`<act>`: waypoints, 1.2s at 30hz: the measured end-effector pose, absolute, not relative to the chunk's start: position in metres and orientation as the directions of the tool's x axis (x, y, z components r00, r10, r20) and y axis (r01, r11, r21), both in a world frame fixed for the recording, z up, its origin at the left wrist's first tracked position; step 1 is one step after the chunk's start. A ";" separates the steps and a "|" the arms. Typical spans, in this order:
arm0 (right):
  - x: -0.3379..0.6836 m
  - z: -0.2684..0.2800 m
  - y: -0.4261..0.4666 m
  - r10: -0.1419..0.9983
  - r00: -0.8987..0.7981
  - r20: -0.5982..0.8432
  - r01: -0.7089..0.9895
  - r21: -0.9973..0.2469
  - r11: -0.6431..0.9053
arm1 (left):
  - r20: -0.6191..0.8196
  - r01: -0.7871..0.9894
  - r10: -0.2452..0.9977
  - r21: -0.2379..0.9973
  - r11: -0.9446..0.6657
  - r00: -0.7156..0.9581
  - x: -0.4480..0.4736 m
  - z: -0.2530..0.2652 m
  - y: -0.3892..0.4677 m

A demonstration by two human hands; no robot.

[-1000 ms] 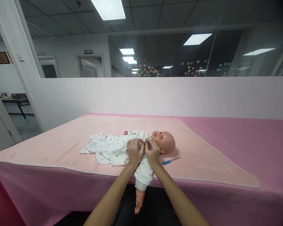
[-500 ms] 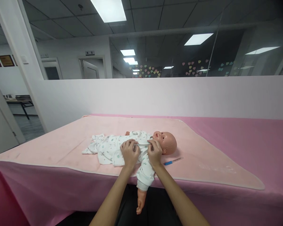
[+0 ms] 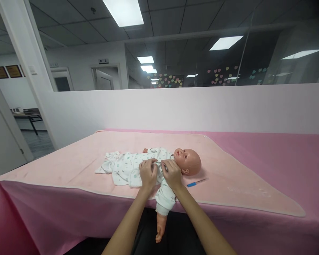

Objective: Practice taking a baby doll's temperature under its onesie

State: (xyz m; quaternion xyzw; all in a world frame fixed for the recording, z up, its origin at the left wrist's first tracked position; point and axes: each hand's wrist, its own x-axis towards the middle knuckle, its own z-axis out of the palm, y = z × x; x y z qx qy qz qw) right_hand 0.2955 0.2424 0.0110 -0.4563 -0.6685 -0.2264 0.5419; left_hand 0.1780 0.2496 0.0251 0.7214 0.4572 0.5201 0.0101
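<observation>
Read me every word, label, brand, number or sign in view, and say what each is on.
Nothing is legible.
Sign above the white door at the back: too small to read.
Framed plaques at far left: too small and blurred.
Pale marks on the peach pad: too faint to call lettering.
Outfit on the baby doll: small printed motifs, no readable words.

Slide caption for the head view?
Left hand and right hand close together over a doll in printed white clothes, a blue-ended stick nearby on a pink mat.
</observation>
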 end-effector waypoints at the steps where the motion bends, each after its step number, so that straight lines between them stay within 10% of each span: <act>1: 0.296 0.011 0.243 0.366 0.010 0.931 0.854 -0.198 0.481 | 0.745 0.657 0.665 0.473 -0.586 0.057 0.178 0.025 0.249; 36: 0.297 0.010 0.243 0.373 0.030 0.927 0.820 -0.236 0.521 | 0.795 0.635 0.603 0.430 -0.641 0.070 0.177 0.017 0.256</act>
